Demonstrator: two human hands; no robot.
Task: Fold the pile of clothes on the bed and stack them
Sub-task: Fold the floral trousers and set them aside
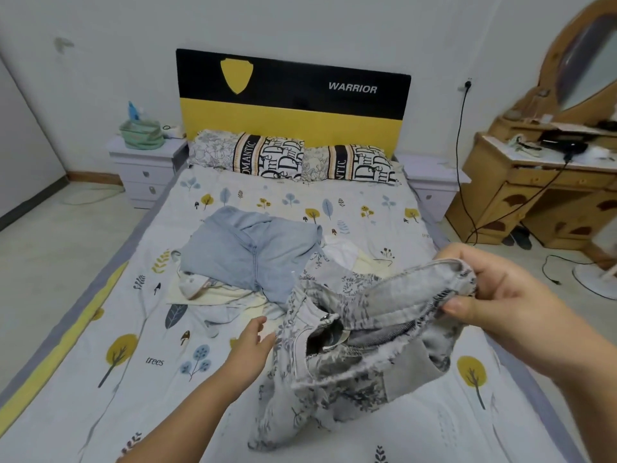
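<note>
- The right hand [494, 289] is raised over the near right part of the bed [110, 349], its grip closed on the elastic waistband of a pair of grey denim shorts with a dark floral print [350, 355]; the thumb lies on the near side of the band and the fingers curl over the far side.
- The shorts hang from that hand, waist opened towards me, and their frayed legs trail down onto the tree-patterned sheet at the near middle of the bed.
- The left hand [250, 342] reaches forward low over the sheet, fingers loose and slightly spread, holding nothing; its fingertips sit just beside the left edge of the shorts, and I cannot tell whether they touch the cloth.
- Behind the hands, at the middle of the bed, lies the unfolded pile of clothes: a pair of pale blue denim jeans [247, 252] spread on top, seat seam up, with cream and white garments [213, 292] poking out beneath at the left and right.
- Two pillows with black-and-white lettering [293, 158] lean against the black-and-yellow headboard marked "WARRIOR" [293, 105].
- A white bedside cabinet [143, 172] stands left of the bed, with a green basket on it.
- A wooden dressing counter with an oval mirror [547, 182] stands at the right.
</note>
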